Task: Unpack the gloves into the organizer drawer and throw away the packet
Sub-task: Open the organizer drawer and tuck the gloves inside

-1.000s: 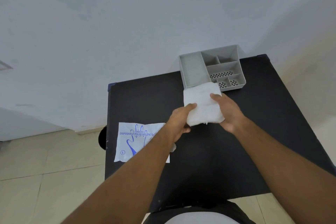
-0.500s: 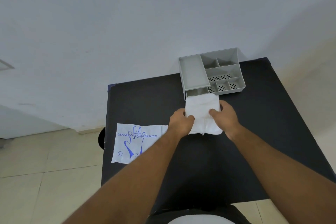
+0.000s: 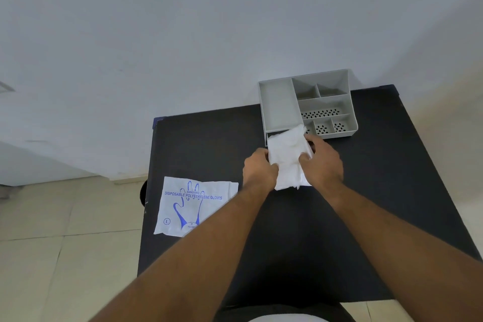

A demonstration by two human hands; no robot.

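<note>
Both hands grip a white stack of gloves (image 3: 287,157) over a black table (image 3: 366,204). The left hand (image 3: 258,168) pinches the stack's left edge, its fingers curled around that side with the thumb on top. The right hand (image 3: 322,162) clamps the right edge, fingers bent over the top surface and pressing down near the far right corner. The stack lies between the two sets of fingers, and its long axis runs from the person outward, toward the wall (image 3: 183,34). Its far end reaches past the fingertips and meets the front of a grey organizer (image 3: 277,102), where a shallow drawer (image 3: 269,136) stands slightly pulled out at the organizer's lower left; the far end covers the drawer's opening, though whether it sits inside the drawer cannot be told. The near end of the stack pokes out behind the knuckles, toward the wrists, and rests on or just above the table.

The organizer stands just beyond the fingertips, with one long compartment on its left and smaller compartments on its right, some with perforated floors. To the left of the left hand, well apart from the fingers, the empty packet (image 3: 193,206) lies flat on the table, printed side up with a blue hand outline and the words "DISPOSABLE POLYETHYLENE GLOVES". The left forearm crosses over its right corner.
</note>
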